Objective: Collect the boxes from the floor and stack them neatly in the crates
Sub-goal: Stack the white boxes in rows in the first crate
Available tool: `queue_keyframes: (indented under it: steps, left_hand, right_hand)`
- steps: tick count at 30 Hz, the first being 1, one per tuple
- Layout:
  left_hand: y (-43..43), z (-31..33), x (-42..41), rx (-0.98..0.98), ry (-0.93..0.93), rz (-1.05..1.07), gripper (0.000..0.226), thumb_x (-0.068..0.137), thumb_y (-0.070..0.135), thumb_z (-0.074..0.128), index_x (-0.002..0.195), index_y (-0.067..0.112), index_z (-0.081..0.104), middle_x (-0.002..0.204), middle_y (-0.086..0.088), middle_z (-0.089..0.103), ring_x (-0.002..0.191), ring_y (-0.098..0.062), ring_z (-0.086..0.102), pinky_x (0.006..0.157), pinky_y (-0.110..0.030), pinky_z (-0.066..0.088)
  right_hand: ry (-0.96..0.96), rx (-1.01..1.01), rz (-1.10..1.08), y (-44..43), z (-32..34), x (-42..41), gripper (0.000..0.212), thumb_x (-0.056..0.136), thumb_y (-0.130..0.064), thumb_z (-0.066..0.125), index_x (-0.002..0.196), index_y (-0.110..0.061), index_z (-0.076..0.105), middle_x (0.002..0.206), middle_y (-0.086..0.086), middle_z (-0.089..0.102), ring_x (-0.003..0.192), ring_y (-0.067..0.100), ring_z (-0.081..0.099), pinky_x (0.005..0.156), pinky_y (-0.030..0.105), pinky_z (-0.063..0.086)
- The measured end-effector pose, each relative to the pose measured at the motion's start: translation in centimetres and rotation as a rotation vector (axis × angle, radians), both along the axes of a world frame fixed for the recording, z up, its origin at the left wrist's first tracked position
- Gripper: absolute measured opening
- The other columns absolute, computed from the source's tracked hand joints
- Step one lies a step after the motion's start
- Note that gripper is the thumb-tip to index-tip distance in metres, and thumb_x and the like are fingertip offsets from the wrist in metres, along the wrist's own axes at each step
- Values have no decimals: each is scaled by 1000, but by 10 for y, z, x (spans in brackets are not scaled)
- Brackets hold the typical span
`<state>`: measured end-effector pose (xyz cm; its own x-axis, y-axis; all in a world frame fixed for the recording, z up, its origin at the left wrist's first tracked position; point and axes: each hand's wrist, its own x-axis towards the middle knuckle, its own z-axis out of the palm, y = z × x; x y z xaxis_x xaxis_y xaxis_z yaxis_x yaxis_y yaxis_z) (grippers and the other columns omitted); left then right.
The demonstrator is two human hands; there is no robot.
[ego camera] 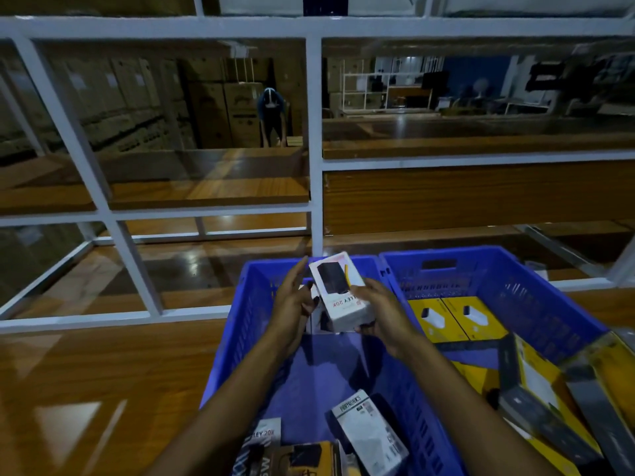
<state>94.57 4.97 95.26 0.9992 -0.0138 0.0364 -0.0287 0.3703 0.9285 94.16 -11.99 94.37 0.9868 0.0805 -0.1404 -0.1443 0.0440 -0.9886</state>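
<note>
- Boxes (369, 431) lie in a jumble at the near end of the left crate (226, 341). One is white and grey, and the others are yellow and black.
- Grey and yellow packs (536, 383) are piled at the near corner of the right crate (515, 266).
- Both bare arms reach out over the left crate.
- The right hand (381, 314) grips the white box (338, 293), with fingers curled round its right side.
- The left hand (292, 304) is at the box's left side, with fingers straight and loose.
- The white box is tilted, up in the air over the far end of the left crate.
- Two flat yellow boxes (457, 317) lie side by side near the right crate's far wall.
- The blue crates sit side by side on the wooden floor (86, 372).
- A glass wall (313, 132) with a white frame stands behind them.
</note>
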Motion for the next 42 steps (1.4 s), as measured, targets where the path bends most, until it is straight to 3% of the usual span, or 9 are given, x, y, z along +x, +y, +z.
queue_keyframes:
  steps: [6,13,15,21,24,29,36,38,42]
  left_hand:
    - [9,5,-2,-58,50,43,48,92,21,59,138,25,49,123,-10,63,108,-26,62,78,-39,56]
    - [30,-3,6,126,96,-330,48,80,10,65,127,16,62,115,-17,68,94,-31,63,70,-37,54]
    - [32,-3,3,168,138,-419,52,74,5,67,125,16,62,110,-13,69,93,-29,64,71,-36,54]
    - [20,0,6,-91,190,-189,35,88,-6,57,119,10,53,113,-21,64,100,-38,62,96,-59,46]
    - [12,-5,9,-170,226,-144,41,85,-8,60,123,4,48,123,-31,60,105,-42,61,95,-61,46]
    - [-1,-8,0,-8,223,-147,38,83,-9,63,115,7,49,96,-18,72,87,-35,66,82,-48,53]
    - [2,-1,0,78,117,-74,33,88,21,68,119,15,59,107,-13,74,100,-37,69,90,-53,53]
    - [4,0,1,121,85,-61,28,94,17,60,121,25,62,106,-5,75,96,-28,72,84,-46,57]
    - [7,-4,6,91,180,-85,36,94,5,49,124,16,64,116,-16,71,111,-39,64,97,-57,50]
  right_hand:
    - [-171,-2,81,1,8,-7,47,88,-12,62,130,-33,60,108,13,70,83,21,72,61,28,54]
    - [-221,101,-139,-7,8,0,55,84,-16,76,134,-26,56,120,11,67,94,23,70,71,31,56]
    - [-202,169,-205,-10,11,1,62,83,-18,77,138,-27,49,108,15,71,79,23,73,62,31,57]
    - [-111,363,-285,-14,13,4,40,83,-46,70,119,-34,56,117,8,70,94,25,71,79,41,53]
    - [-63,225,-101,-8,9,2,44,81,-46,72,120,-28,59,115,6,73,101,27,71,88,46,53]
    - [-118,69,-67,5,2,-1,35,91,-21,69,125,-20,60,105,5,74,80,18,73,63,30,54]
    - [-119,32,-84,0,1,2,24,91,-20,68,115,-23,66,101,5,75,84,26,73,78,49,55]
    - [-147,22,-99,2,1,0,31,90,-19,70,120,-22,64,100,6,75,86,26,73,79,52,56]
    - [-340,-207,-221,10,-5,-3,56,77,-31,84,125,-33,55,103,-1,71,84,12,72,73,41,62]
